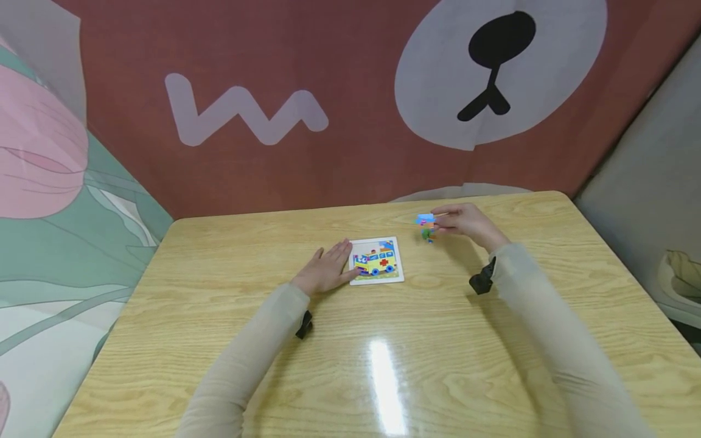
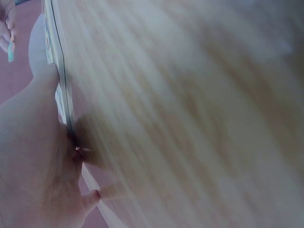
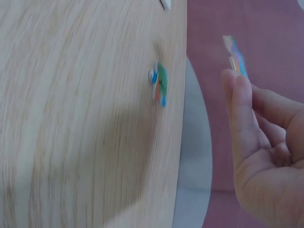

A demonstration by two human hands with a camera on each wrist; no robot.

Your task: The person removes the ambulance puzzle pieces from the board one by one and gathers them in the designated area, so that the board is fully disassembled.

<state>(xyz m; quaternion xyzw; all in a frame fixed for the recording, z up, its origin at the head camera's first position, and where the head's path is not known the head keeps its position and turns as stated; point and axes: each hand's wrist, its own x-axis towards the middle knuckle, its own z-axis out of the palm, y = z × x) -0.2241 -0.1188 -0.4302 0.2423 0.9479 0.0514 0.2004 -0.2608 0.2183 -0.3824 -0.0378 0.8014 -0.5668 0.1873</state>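
A white-framed puzzle board (image 1: 375,281), its picture of a yellow ambulance partly filled, lies flat on the wooden table. My left hand (image 1: 327,269) rests against its left side with straight fingers, the thumb over the lower left corner. Right of the board, my right hand (image 1: 465,224) pinches a blue puzzle piece (image 1: 424,218) between thumb and fingertips, raised off the table. In the right wrist view this piece (image 3: 236,57) is seen nearly edge-on. Below it on the table lies a colourful, partly green puzzle piece (image 3: 161,83); whether it is one piece or several I cannot tell.
The wooden table (image 1: 274,243) extends around both hands. Behind its far edge hangs a reddish-brown cloth (image 1: 350,164) with white and black shapes. A light strip reflects on the near tabletop. Each wrist wears a small black device (image 1: 482,280).
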